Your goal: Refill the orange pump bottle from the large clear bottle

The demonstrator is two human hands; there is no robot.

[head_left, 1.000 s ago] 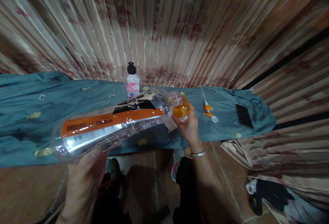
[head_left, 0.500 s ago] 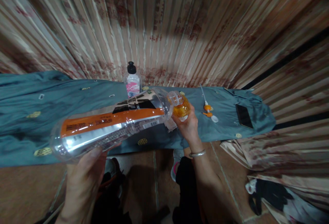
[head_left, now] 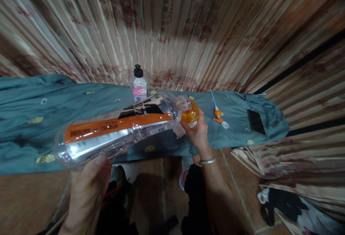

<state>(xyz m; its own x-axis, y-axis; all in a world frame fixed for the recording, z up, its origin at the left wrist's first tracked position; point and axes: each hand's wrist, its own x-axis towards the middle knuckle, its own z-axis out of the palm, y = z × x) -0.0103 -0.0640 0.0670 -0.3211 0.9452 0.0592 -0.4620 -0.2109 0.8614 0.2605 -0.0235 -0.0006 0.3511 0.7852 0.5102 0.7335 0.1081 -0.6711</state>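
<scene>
Almost nothing has moved over the last second: both hands and both bottles sit where they were, only the view drifts a hair. The left hand (head_left: pixel 87 188) is closed around the base end of the big clear bottle (head_left: pixel 115 129), the one with the orange label, and holds it tipped nearly flat, neck toward the right. Its mouth meets the mouth of the small orange bottle (head_left: pixel 190 112); whether they touch is hard to tell. The right hand (head_left: pixel 198 132) grips the small orange bottle from below, just above the teal cloth on the table (head_left: pixel 27 130).

Step in hand looks like a pour from the big bottle into the small one. No liquid stream is visible and the big bottle looks close to empty, so this reads as the tail end of the pour. The next move likely calls for keeping the two mouths lined up while the big bottle is tipped back level, without splashing the cloth.

Nearby: an orange pump cap with its tube (head_left: pixel 218 114) lies on the cloth to the right, a phone (head_left: pixel 256 121) further right, and a pink-label bottle (head_left: pixel 139 86) stands behind.
</scene>
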